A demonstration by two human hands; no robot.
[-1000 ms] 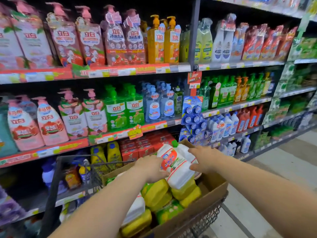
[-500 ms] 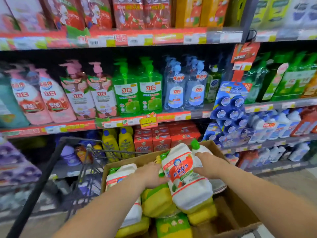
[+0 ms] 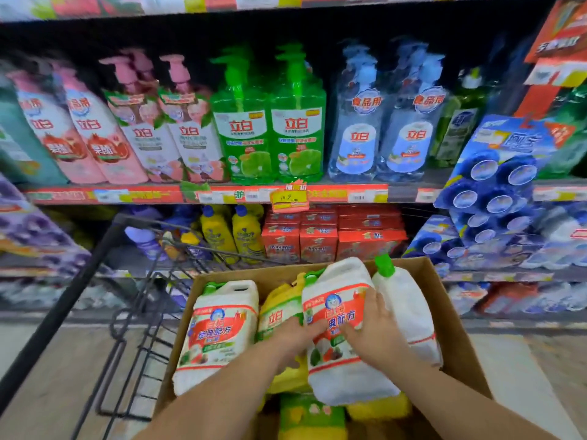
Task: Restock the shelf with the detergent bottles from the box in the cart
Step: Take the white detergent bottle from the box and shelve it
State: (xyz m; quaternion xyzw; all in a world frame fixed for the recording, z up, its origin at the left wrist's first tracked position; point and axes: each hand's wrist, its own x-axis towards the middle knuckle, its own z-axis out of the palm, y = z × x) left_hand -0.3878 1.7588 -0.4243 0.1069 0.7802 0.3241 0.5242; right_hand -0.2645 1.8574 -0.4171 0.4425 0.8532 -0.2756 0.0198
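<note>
Your left hand (image 3: 295, 339) and right hand (image 3: 376, 336) clasp the middle white detergent jug (image 3: 344, 379) from either side, fingers wrapped onto its red label. It lies tilted atop yellow bottles (image 3: 279, 312) inside the cardboard box (image 3: 457, 338) in the cart (image 3: 143, 312), between two other white jugs (image 3: 219, 328). Beyond stands the shelf (image 3: 333, 193) with green pump bottles (image 3: 270, 128).
</note>
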